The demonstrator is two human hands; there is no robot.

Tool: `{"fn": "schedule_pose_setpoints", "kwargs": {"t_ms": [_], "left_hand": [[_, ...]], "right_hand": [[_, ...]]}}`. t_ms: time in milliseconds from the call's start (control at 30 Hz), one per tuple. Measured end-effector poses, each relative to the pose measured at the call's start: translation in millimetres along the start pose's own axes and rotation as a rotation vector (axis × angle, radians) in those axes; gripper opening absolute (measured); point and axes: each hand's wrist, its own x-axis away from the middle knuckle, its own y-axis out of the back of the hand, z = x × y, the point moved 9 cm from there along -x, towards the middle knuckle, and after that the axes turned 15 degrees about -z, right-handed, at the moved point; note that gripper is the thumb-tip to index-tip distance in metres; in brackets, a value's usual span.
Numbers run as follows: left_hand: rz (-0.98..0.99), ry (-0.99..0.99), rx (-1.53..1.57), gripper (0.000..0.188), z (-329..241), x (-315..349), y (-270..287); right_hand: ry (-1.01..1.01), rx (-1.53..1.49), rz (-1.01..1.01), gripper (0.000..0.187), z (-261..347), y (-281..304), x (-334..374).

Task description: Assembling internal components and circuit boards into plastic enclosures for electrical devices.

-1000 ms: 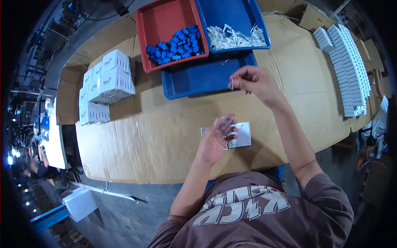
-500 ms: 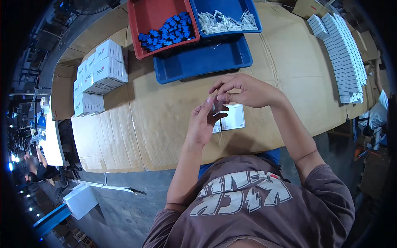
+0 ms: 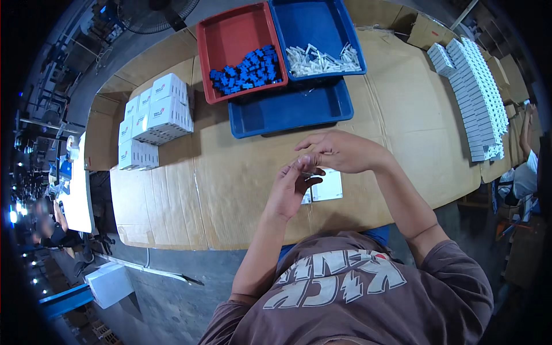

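My left hand [image 3: 289, 192] is raised over the cardboard-covered table, its thumb and fingers curled together at the tips. My right hand [image 3: 349, 152] reaches in from the right and its thumb and forefinger meet the left fingertips. Between them is something small and perhaps see-through, mostly hidden by the fingers, so its kind cannot be made out. Beneath the hands lies a flat white box or card [image 3: 329, 187], partly covered by my left hand, with a dark line down its left part.
Beyond my hands, a blue tray [image 3: 290, 117] sits below a red bin [image 3: 234, 29] of blue plastic pieces and a blue bin [image 3: 313, 26] of white tube-like pieces. White boxes [image 3: 167, 118] are stacked at left. Rows of white boxes [image 3: 474, 106] line the right edge.
The bins and boxes sit lower in the picture as the view has tilted. My hands stay joined at the fingertips, and the small clear thing between them shows less now.
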Motion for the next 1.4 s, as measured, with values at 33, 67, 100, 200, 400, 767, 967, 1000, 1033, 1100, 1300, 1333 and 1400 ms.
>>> {"fn": "schedule_pose_setpoints", "kwargs": {"t_ms": [33,67,100,200,400,767,967,1000,1033,1100,1300,1333,1400], "left_hand": [[-0.008,-0.007,0.007,0.034,-1,1,-5],[-0.017,-0.013,0.015,0.034,-2,2,-8],[-0.010,-0.013,0.015,0.034,-1,2,-9],[0.030,-0.046,-0.070,0.040,-5,1,-11],[0.007,0.105,0.063,0.053,4,3,-8],[-0.021,0.082,0.115,0.053,15,30,17],[0.000,0.122,0.250,0.055,5,29,14],[-0.018,0.130,0.262,0.055,4,30,12],[0.000,0.123,0.259,0.055,0,30,6],[0.026,0.108,0.253,0.054,-6,27,1],[0.002,0.118,0.239,0.056,-5,20,-1],[-0.005,0.119,0.239,0.056,-6,20,0],[0.001,0.131,0.193,0.054,-1,15,-4]], "right_hand": [[0.086,0.127,-0.040,0.042,4,-1,2],[0.172,0.255,-0.080,0.042,10,0,5],[0.102,0.184,-0.013,0.043,7,-6,7],[-0.018,-0.011,-0.013,0.042,5,4,3],[0.109,-0.044,-0.513,0.022,-48,119,-46],[0.151,0.692,-0.865,0.030,-99,178,-132],[0.205,0.663,-0.883,0.016,-89,187,-135],[0.192,0.637,-0.945,0.015,-88,190,-124],[0.201,0.635,-0.990,0.017,-84,192,-114],[0.216,0.625,-1.021,0.019,-71,187,-101],[0.096,-0.113,-0.850,0.020,-35,103,-21],[0.077,-0.240,-0.778,0.019,-29,82,-14],[0.041,-0.362,-0.720,0.018,-28,58,5]]}}
